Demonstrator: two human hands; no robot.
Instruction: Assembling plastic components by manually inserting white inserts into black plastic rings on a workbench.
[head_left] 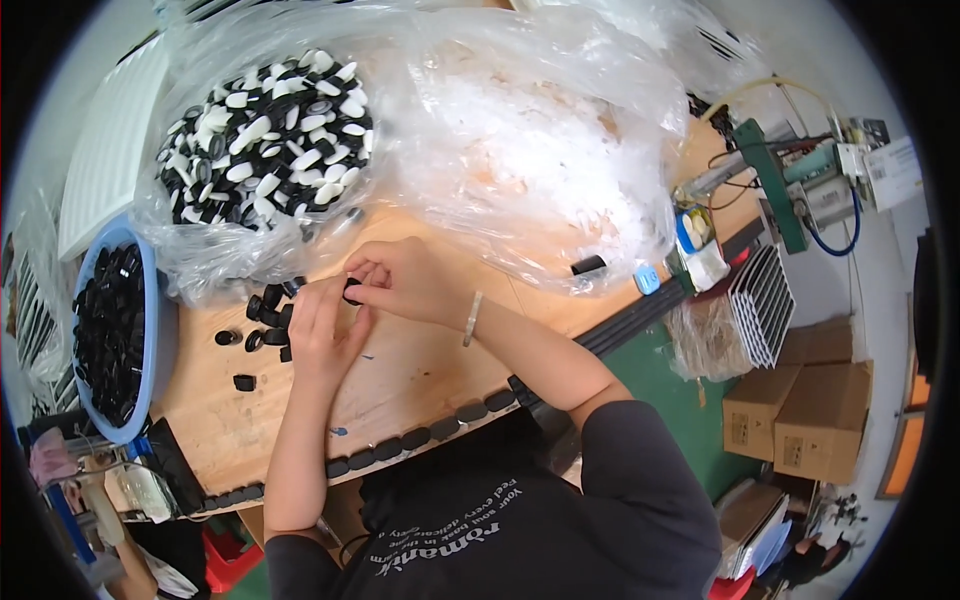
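1. While both hands meet over the wooden surface point(420, 370), a small black cap point(352, 290) is pinched by the right hand point(400, 280).
2. The cap is touched by the curled left hand point(322, 330); its grip cannot be told.
3. Loose black caps point(262, 318) are scattered just beside the left hand.
4. A plastic bag of black and white caps point(265, 135) is set behind.
5. A blue basin point(150, 330) of black caps is kept at the left.

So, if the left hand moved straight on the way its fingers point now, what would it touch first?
The left hand points up the table, so it would probably first meet the small black cap pinched by the right hand, then the clear bag of black and white caps. Depth is uncertain.
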